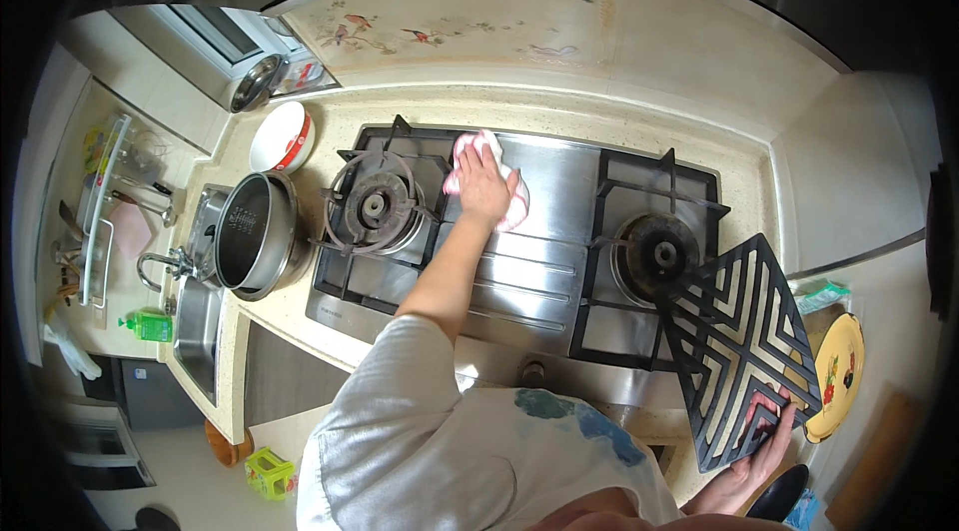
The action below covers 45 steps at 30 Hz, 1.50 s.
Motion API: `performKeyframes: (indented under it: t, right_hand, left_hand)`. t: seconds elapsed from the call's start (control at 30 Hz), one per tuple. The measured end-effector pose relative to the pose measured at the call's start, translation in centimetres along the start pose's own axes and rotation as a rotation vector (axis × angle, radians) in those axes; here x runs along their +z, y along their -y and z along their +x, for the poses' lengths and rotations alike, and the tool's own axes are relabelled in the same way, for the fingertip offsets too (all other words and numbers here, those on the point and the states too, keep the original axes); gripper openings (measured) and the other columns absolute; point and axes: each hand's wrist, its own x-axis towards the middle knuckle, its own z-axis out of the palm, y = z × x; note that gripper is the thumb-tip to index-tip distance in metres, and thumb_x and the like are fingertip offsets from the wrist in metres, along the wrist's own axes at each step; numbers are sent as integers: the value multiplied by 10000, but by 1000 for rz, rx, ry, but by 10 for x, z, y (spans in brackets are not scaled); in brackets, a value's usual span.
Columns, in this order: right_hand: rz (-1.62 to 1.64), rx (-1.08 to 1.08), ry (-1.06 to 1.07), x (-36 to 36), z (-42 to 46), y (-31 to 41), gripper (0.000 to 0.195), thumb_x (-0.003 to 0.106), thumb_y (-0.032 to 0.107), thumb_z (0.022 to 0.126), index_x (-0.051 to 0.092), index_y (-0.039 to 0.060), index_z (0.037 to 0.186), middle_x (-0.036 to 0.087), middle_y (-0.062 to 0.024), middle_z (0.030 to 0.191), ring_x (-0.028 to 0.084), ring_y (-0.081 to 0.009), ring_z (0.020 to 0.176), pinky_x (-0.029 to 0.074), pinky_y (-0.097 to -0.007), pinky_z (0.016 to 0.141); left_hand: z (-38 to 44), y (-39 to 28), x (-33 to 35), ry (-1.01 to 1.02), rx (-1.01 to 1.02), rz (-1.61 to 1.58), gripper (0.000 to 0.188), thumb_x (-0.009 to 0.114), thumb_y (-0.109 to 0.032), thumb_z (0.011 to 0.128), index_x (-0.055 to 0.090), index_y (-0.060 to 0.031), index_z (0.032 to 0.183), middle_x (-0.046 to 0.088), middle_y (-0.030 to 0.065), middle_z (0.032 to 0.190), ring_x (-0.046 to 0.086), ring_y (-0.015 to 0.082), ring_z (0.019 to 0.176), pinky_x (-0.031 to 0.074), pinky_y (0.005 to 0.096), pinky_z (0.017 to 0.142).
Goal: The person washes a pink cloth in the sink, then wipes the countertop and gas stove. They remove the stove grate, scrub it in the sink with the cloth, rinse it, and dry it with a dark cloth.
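Observation:
My left hand (483,190) lies flat, palm down, on a white and pink cloth (515,210). Beneath the cloth is the bare steel middle of a two-burner gas hob (554,179). At the lower right, my right hand (764,452) grips the near corner of a black slotted square panel (742,355); some fingers show through its slots. The panel is tilted, and its far left corner overlaps the right burner (659,254) in view; whether they touch I cannot tell. The left burner (374,205), with its ring-shaped pan support, stands just left of the cloth.
Left of the hob are a metal pot (251,231) and a white and red bowl (283,137). Beyond them are a sink (198,336) with a faucet (161,261) and a green bottle (152,326). A yellow floral lid (839,374) stands at the right wall.

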Motion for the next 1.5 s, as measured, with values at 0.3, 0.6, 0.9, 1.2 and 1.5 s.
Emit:
performKeyframes:
  t: [0.3, 0.6, 0.9, 1.2, 1.5]
  right_hand:
    - [580, 635, -160, 9, 10, 5, 334, 535, 286, 952, 542, -3, 1117, 670, -157, 873, 678, -180, 705, 600, -271, 598]
    - [417, 469, -193, 27, 1, 22, 354, 506, 297, 965, 541, -12, 1134, 667, -152, 862, 661, -163, 672, 566, -231, 581]
    - [530, 634, -217, -10, -2, 17, 361, 531, 318, 953, 556, 1, 1124, 664, -124, 854, 662, -150, 724, 564, -214, 613]
    - [517, 599, -189, -43, -18, 10, 390, 519, 341, 955, 537, 11, 1163, 671, -131, 874, 668, -146, 734, 561, -217, 598]
    - [457, 572, -210, -53, -38, 25, 406, 519, 319, 957, 538, -38, 1150, 668, -148, 884, 658, -139, 749, 561, -213, 639]
  left_hand:
    - [-25, -76, 29, 49, 383, -27, 657, 523, -360, 871, 363, 71, 1340, 334, 306, 1400, 292, 437, 1323, 234, 482, 1102]
    - [-99, -8, -30, 105, 539, -140, 437, 601, -150, 804, 494, -43, 1214, 495, 171, 1200, 483, 358, 1142, 408, 415, 991]
    - [-117, 15, -52, 77, 120, 47, 545, 616, -151, 794, 391, 88, 1229, 445, 282, 1172, 434, 424, 1111, 374, 459, 987]
    - [-150, -51, -37, 85, 311, -173, 530, 618, -150, 784, 416, 102, 1205, 435, 272, 1164, 447, 382, 1121, 390, 417, 990]
    - [-148, 24, -57, 1, 92, 126, 548, 599, -266, 832, 436, 98, 1208, 447, 264, 1192, 423, 402, 1136, 347, 458, 996]
